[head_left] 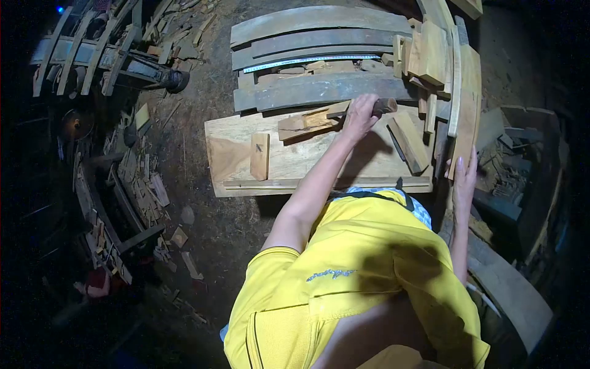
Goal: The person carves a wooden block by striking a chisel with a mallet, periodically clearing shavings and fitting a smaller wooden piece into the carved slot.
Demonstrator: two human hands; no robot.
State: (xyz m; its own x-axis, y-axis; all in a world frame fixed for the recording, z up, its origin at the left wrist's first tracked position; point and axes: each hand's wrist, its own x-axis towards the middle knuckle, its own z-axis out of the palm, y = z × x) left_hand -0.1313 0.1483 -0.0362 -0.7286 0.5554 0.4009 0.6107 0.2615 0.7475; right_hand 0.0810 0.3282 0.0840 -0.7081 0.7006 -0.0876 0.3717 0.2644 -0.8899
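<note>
My left hand [359,118] is closed around a dark tool [385,106] with a thick handle end, over the wooden workbench. Beside it lies a wooden block [301,126] with a hollow cut into its top; the tool's thin end reaches toward that block. My right hand [465,181] is at the lower end of a long curved board [468,104], thumb and fingers against its edges. A small wooden block [260,157] lies on the workbench [230,132], and a thicker block [407,142] sits to the right.
Behind the bench are curved grey planks [326,89] and a blue-white ruler strip [307,61]. Upright wood pieces [432,54] are stacked at the back right. Slatted frames [80,55] and wood scraps [153,184] lie left; a bin [534,114] of offcuts stands right.
</note>
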